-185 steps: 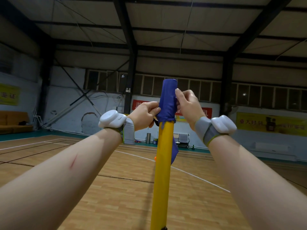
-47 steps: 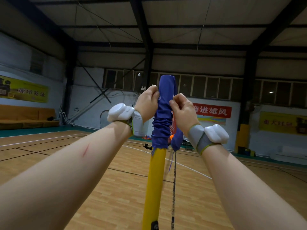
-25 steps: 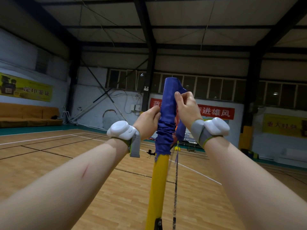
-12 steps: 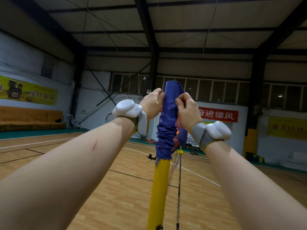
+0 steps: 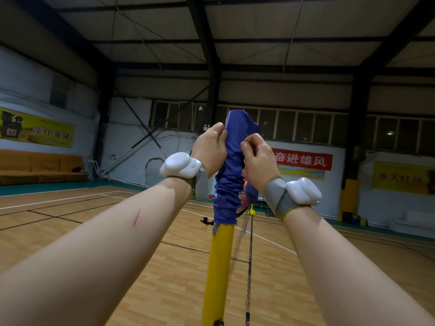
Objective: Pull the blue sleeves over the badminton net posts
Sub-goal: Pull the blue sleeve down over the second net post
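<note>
Left hand (image 5: 209, 147) climbed back up, pinching the blue sleeve (image 5: 229, 184) near its top, right hand (image 5: 256, 156) pinching opposite; hem hardly lower on the yellow post (image 5: 219, 267).

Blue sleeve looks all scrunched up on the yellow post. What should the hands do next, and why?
Probably tug the fabric down a little. The left hand and right hand both pinch the blue sleeve near its top, it is bunched in folds, and bare yellow post shows below its hem.
</note>
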Demonstrator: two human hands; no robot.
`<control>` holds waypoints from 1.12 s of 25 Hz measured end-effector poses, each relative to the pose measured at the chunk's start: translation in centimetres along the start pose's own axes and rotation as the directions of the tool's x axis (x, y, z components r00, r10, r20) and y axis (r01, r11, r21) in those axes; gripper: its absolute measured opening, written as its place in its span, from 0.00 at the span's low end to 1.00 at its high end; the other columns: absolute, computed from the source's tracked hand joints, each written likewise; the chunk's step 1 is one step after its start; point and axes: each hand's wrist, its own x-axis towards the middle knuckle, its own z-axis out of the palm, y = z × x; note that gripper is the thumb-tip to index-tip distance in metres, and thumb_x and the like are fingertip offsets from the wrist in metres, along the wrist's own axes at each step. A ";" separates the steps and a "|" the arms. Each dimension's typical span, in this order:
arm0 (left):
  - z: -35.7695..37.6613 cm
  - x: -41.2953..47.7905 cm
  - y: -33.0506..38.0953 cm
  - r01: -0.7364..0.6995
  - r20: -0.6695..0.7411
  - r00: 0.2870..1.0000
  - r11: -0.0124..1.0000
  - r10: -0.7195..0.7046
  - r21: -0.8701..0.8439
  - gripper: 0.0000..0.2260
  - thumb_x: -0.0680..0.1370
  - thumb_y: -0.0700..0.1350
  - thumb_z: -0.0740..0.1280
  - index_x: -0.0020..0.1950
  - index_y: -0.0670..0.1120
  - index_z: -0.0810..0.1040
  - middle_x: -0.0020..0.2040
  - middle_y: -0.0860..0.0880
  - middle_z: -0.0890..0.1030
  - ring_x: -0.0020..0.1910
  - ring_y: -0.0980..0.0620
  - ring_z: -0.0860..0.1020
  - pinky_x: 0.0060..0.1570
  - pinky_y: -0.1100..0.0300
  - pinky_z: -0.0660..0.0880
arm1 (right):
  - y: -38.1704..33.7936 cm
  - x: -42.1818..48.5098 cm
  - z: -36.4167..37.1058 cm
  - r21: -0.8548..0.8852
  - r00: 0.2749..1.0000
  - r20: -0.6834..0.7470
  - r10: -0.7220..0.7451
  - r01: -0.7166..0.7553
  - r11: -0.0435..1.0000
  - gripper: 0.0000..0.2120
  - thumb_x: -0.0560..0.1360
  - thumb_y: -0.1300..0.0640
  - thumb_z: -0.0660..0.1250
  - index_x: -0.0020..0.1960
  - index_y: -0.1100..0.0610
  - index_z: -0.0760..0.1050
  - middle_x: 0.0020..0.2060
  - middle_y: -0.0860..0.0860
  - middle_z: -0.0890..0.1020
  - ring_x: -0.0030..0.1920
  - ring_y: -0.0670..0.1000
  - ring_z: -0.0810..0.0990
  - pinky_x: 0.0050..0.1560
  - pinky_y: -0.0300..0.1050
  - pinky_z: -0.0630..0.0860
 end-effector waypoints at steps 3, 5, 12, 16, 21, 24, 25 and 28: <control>-0.1 -1.4 -0.9 -0.018 0.020 1.000 0.999 0.017 0.026 0.07 0.80 0.41 0.55 0.43 0.42 0.68 0.39 0.43 0.72 0.38 0.49 0.68 0.37 0.63 0.59 | 0.5 -1.3 0.6 0.008 1.000 0.013 -0.002 0.002 1.000 0.06 0.79 0.58 0.57 0.44 0.58 0.68 0.33 0.46 0.70 0.34 0.43 0.68 0.35 0.30 0.66; -0.2 -2.5 -1.5 -0.029 0.047 0.999 0.999 0.027 0.030 0.08 0.80 0.41 0.55 0.46 0.39 0.70 0.40 0.44 0.72 0.38 0.49 0.69 0.39 0.62 0.61 | 1.1 -2.3 0.9 0.019 0.999 0.038 0.020 -0.021 1.000 0.06 0.79 0.58 0.58 0.44 0.58 0.69 0.33 0.47 0.70 0.34 0.44 0.69 0.37 0.35 0.68; -0.2 -4.6 -1.9 -0.006 0.148 0.989 1.000 0.003 0.019 0.09 0.81 0.42 0.54 0.48 0.39 0.70 0.41 0.45 0.72 0.39 0.48 0.72 0.40 0.58 0.68 | 1.4 -3.9 0.7 0.010 0.994 0.089 0.058 -0.059 0.998 0.07 0.78 0.58 0.58 0.42 0.57 0.69 0.33 0.47 0.71 0.37 0.48 0.71 0.44 0.51 0.72; -0.9 -4.6 -1.7 0.014 0.192 0.981 0.999 -0.020 0.032 0.07 0.81 0.42 0.54 0.45 0.44 0.66 0.41 0.47 0.71 0.38 0.50 0.69 0.40 0.61 0.63 | 0.8 -2.8 0.0 0.082 0.985 0.078 0.152 -0.159 0.984 0.10 0.78 0.51 0.58 0.41 0.55 0.69 0.35 0.52 0.73 0.39 0.53 0.73 0.44 0.53 0.74; -1.7 -4.2 -1.2 -0.014 0.228 0.974 0.999 0.004 0.046 0.08 0.80 0.40 0.56 0.45 0.39 0.71 0.39 0.47 0.69 0.39 0.48 0.66 0.37 0.64 0.58 | -0.9 1.1 -0.7 0.001 0.979 -0.009 0.204 -0.204 0.979 0.17 0.78 0.44 0.56 0.48 0.59 0.69 0.37 0.51 0.75 0.45 0.57 0.76 0.49 0.53 0.72; -2.2 -2.9 -0.8 0.058 0.257 0.965 0.998 -0.056 -0.001 0.11 0.80 0.41 0.56 0.37 0.42 0.66 0.37 0.47 0.69 0.37 0.48 0.65 0.38 0.62 0.59 | -1.1 1.7 0.0 -0.055 0.987 0.008 0.160 -0.159 0.986 0.12 0.79 0.49 0.56 0.48 0.59 0.66 0.35 0.49 0.72 0.43 0.54 0.74 0.47 0.51 0.71; -2.2 -2.2 -0.7 0.119 0.248 0.963 0.992 -0.104 -0.046 0.13 0.81 0.43 0.56 0.36 0.44 0.64 0.36 0.48 0.69 0.36 0.48 0.66 0.39 0.61 0.60 | -1.2 1.7 0.2 -0.056 0.989 0.014 0.148 -0.147 0.988 0.10 0.80 0.51 0.55 0.48 0.58 0.66 0.34 0.48 0.72 0.42 0.53 0.73 0.45 0.49 0.70; -1.8 0.1 -0.1 0.203 0.208 0.962 0.973 -0.177 -0.106 0.11 0.81 0.48 0.55 0.40 0.46 0.64 0.37 0.46 0.71 0.37 0.46 0.68 0.41 0.58 0.64 | -1.1 1.6 0.6 -0.031 0.992 0.034 0.121 -0.120 0.992 0.08 0.80 0.54 0.55 0.47 0.58 0.65 0.34 0.48 0.71 0.39 0.51 0.72 0.43 0.46 0.68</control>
